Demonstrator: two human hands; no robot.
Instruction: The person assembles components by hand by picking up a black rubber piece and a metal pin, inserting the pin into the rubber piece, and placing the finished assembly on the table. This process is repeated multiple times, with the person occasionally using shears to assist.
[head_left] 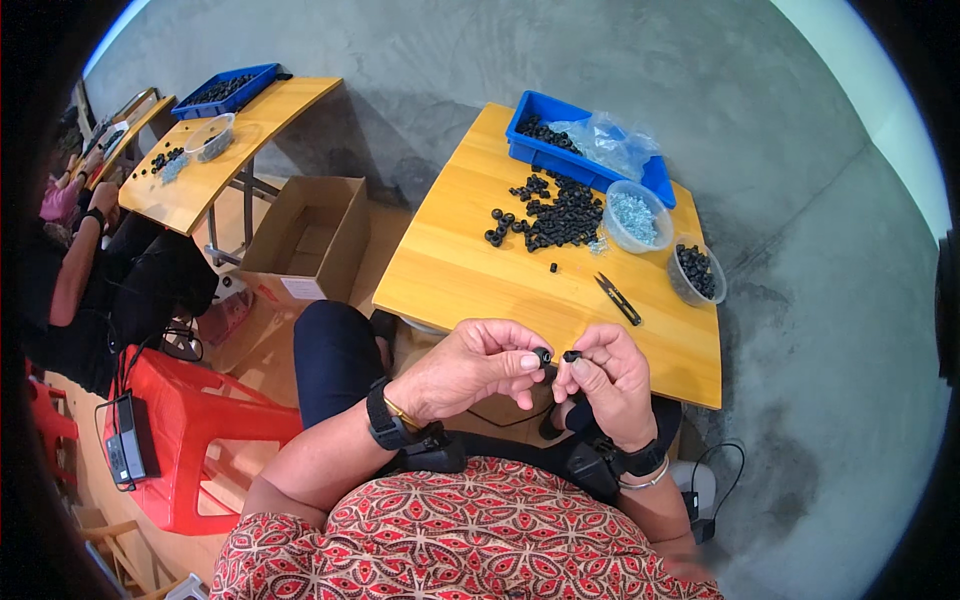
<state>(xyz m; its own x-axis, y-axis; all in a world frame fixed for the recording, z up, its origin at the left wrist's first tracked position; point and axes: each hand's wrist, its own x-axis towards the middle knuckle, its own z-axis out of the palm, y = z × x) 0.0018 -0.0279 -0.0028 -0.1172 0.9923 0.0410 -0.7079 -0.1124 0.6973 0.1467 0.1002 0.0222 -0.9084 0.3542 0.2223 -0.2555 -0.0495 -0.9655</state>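
Over the near edge of the yellow table (440, 250), my left hand (480, 365) pinches a small round black part (543, 355) with a hole in it. Close beside it, my right hand (610, 375) grips another small black part (572, 356) between thumb and fingertips. The two parts are slightly apart. Beyond my hands lies a heap of small black parts (565, 215), with a single loose black piece (553, 268) nearer me. Black thread snips (618, 299) rest on the table to the right.
A blue tray (655, 180) with black parts and a plastic bag (612, 145) stands at the back. Clear tubs hold small shiny pieces (635, 218) and black parts (697, 270). Left are a cardboard box (300, 240), a red stool (190, 430), and a co-worker (80, 270) at another table (190, 190).
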